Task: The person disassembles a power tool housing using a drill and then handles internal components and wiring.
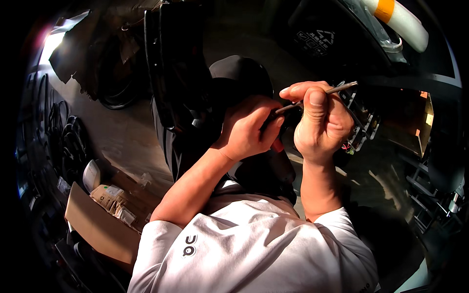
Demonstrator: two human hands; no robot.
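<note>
A thin metal screwdriver shaft [346, 87] slants up to the right between my hands, its narrow tip free in the air. My right hand [323, 119] is closed, pinching the shaft between thumb and fingers. Closed beside it, my left hand [248, 126] grips the shaft's lower left end, where something dark like a handle is mostly covered by the fingers. Just below that hand shows a red piece [277, 145]; whether it belongs to the same tool I cannot tell. Both hands are above my dark-trousered lap.
An open cardboard box [100, 222] with packages stands at lower left. Black cables [75, 141] hang or lie at the far left. Metal parts with wires [361, 122] are beyond my right hand. A black bin-like container [317, 36] and a white roll with an orange band [403, 24] are at upper right.
</note>
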